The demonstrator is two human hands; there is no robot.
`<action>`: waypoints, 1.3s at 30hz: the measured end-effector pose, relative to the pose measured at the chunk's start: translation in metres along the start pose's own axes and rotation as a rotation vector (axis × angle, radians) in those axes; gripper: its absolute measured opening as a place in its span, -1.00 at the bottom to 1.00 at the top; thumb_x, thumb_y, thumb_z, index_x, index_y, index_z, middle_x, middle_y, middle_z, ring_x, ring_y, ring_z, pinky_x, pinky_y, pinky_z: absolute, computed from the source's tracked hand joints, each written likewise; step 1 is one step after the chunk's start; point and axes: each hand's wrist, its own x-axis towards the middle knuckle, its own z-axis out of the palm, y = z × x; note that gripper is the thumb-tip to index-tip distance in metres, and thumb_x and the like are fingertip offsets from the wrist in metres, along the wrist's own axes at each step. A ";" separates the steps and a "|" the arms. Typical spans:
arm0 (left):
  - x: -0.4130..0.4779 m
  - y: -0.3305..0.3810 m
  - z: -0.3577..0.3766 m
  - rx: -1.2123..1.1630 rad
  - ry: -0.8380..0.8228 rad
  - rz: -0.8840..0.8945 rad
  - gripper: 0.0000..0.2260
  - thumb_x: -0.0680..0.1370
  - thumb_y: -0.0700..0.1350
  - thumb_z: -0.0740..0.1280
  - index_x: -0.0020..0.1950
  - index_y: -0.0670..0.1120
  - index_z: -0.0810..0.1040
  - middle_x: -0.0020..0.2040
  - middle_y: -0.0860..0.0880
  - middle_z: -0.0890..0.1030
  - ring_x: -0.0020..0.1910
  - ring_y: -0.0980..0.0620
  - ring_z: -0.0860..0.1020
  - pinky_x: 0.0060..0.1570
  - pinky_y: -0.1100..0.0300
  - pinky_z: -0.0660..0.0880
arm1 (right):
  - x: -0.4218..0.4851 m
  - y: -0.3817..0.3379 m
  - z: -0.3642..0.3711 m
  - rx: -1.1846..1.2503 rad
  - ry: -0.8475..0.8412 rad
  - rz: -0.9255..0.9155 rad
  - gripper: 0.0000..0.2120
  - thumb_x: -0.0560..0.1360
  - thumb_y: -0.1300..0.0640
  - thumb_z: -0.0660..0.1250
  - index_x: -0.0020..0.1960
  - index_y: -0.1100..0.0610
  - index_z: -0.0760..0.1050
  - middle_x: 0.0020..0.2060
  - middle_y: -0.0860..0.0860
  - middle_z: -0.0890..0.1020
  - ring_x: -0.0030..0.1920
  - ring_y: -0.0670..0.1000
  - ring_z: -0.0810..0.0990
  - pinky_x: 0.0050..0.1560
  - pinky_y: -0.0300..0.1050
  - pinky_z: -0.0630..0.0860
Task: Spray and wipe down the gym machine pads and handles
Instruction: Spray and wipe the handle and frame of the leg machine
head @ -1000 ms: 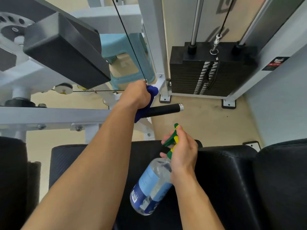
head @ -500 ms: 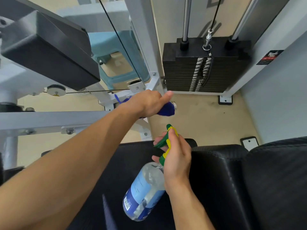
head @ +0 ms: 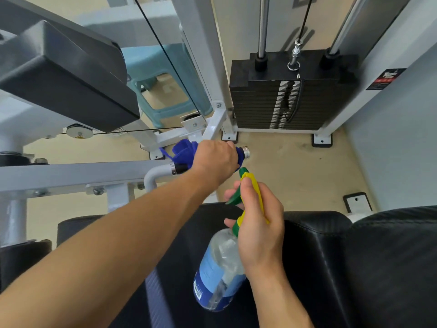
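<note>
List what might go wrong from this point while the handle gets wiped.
1. The left hand wraps the blue cloth around the handle close to its end cap; the cloth might slide off the tip.
2. The right hand holds the spray bottle tilted by its trigger head; an accidental squeeze may wet the black seat pad.

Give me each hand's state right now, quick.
Left hand: closed, pressing the blue cloth around the handle.
Right hand: closed on the spray bottle at its trigger head.
</note>
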 end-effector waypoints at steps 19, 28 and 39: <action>0.001 -0.097 0.020 -1.244 -0.738 -0.254 -0.54 0.64 0.21 0.20 0.17 -0.15 0.62 -0.03 -0.11 0.74 -0.17 -0.06 0.68 0.00 0.03 0.61 | -0.010 -0.002 -0.005 -0.049 0.002 -0.076 -0.72 0.52 -0.21 0.19 -0.20 -0.14 0.59 -0.17 -0.11 0.70 -0.16 -0.23 0.60 -0.19 -0.12 0.59; -0.039 -0.078 0.016 -0.504 -0.335 -0.146 -0.47 0.33 0.19 0.54 0.20 0.08 0.44 -0.03 0.05 0.58 -0.10 0.00 0.54 -0.17 0.07 0.51 | -0.012 -0.011 -0.005 -0.038 0.019 -0.060 -0.70 0.53 -0.20 0.19 -0.15 -0.05 0.58 -0.17 -0.08 0.70 -0.18 -0.18 0.60 -0.17 0.07 0.65; -0.053 -0.041 0.019 -0.025 -0.104 -0.247 -0.79 0.52 -0.18 0.38 0.12 -0.09 0.46 -0.18 -0.05 0.52 -0.27 -0.03 0.48 -0.33 0.10 0.36 | -0.013 -0.015 -0.007 -0.093 0.035 -0.216 -0.58 0.52 -0.27 0.20 -0.12 0.09 0.55 -0.23 -0.02 0.61 -0.17 0.01 0.57 -0.15 0.30 0.60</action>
